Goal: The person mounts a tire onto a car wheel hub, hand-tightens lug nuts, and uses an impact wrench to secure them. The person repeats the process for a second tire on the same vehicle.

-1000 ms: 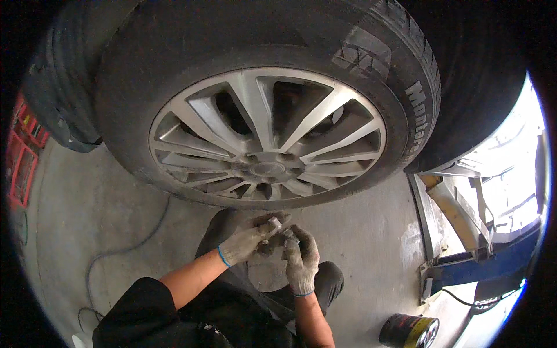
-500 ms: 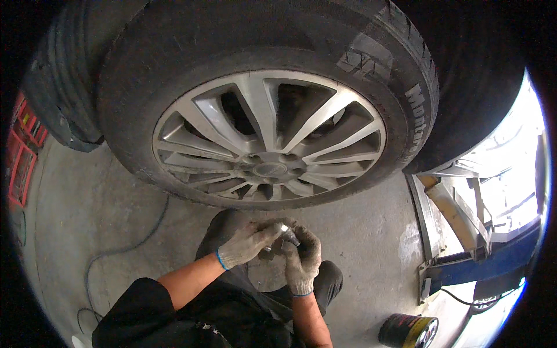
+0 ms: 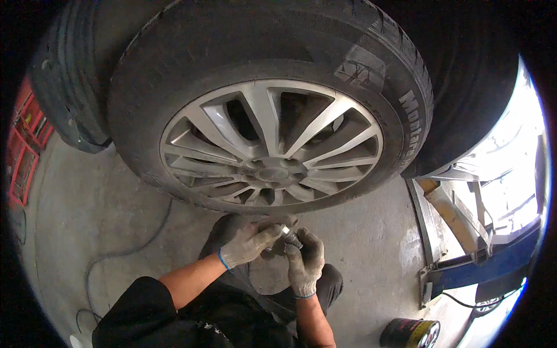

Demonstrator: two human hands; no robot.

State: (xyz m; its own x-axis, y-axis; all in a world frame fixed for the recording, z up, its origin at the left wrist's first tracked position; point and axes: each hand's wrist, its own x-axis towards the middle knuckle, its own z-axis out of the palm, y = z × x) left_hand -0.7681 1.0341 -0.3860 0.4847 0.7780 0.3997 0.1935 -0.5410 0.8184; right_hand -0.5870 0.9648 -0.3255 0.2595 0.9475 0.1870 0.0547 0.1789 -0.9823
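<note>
Two hands in grey-white knit work gloves, blue-edged at the wrist, centred low in my head view, close together below the wheel. Left hand: thumb and fingers closed on the bright end of a small metal fitting. Right hand: thumb and curled fingers pinching its dark end; I cannot tell whether the fitting is one piece or two joined. Position of fitting: between the hands, tilted, over the concrete floor. One multi-spoke alloy wheel rim, silver, grimy, inside one black tyre, beyond the hands. One dark hose, curving along the floor to my left. One red rack, far left. One blue lift arm, right. One black-and-yellow bucket, lower right.
</note>
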